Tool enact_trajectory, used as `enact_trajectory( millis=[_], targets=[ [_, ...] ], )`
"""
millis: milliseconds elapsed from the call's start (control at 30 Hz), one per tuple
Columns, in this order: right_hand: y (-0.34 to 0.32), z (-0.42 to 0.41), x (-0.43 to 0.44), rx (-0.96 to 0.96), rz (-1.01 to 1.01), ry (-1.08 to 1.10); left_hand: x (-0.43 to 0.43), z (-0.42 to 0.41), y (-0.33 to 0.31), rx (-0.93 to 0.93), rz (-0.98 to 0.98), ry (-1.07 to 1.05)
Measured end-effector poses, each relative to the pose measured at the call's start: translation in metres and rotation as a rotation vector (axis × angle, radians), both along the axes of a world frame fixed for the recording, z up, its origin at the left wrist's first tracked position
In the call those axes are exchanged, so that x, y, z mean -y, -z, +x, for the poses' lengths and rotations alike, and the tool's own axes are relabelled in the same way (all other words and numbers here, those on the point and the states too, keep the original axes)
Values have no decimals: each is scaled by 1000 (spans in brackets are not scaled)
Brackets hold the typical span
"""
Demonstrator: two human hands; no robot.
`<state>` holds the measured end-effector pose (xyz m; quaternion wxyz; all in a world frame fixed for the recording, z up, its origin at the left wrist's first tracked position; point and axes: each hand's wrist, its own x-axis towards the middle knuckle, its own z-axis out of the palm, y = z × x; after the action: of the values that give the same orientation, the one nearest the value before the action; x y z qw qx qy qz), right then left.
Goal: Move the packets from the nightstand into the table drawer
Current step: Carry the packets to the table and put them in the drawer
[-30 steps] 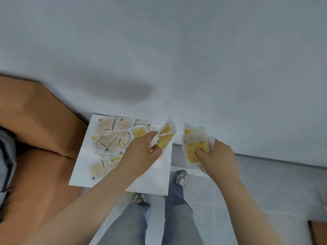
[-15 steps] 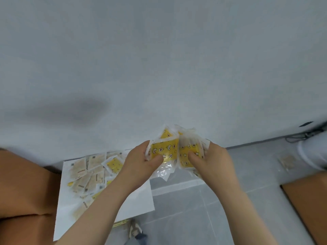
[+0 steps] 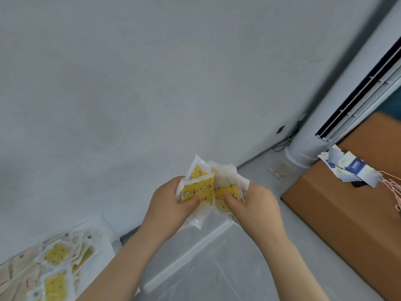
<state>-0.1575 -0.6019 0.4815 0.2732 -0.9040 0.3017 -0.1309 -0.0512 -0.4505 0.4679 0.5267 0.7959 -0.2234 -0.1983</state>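
Both my hands hold a bunch of yellow-and-white packets [image 3: 201, 187] in mid air above the grey floor. My left hand [image 3: 169, 205] grips the left part of the bunch, thumb on a yellow packet. My right hand [image 3: 253, 205] grips the right part, thumb pressed on another yellow packet. Several more packets [image 3: 54, 272] lie in a heap on the white nightstand top [image 3: 102, 242] at the bottom left. No drawer is visible.
A brown wooden table [image 3: 338, 205] stands at the right with blue-and-white papers [image 3: 351, 168] on it. A white floor-standing air conditioner [image 3: 325, 118] rises behind it by the grey wall. Grey floor lies between nightstand and table.
The view has swung right, so the nightstand slid to the bottom left and the brown table came in at the right. Both hands stay together on the packets.
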Motion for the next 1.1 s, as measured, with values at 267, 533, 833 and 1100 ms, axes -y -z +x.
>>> enact_trajectory(
  millis=[267, 533, 833, 1100],
  targets=[
    [-24, -137, 122, 4, -74, 289, 145, -87, -18, 168, 41, 235],
    [-19, -231, 201, -21, -48, 602, 270, -144, -24, 250, 75, 480],
    [-9, -272, 277, -25, 11, 956, 417, -173, -21, 257, 70, 831],
    [-4, -309, 322, -15, 50, 1204, 521, -217, -13, 302, 52, 1150]
  ],
)
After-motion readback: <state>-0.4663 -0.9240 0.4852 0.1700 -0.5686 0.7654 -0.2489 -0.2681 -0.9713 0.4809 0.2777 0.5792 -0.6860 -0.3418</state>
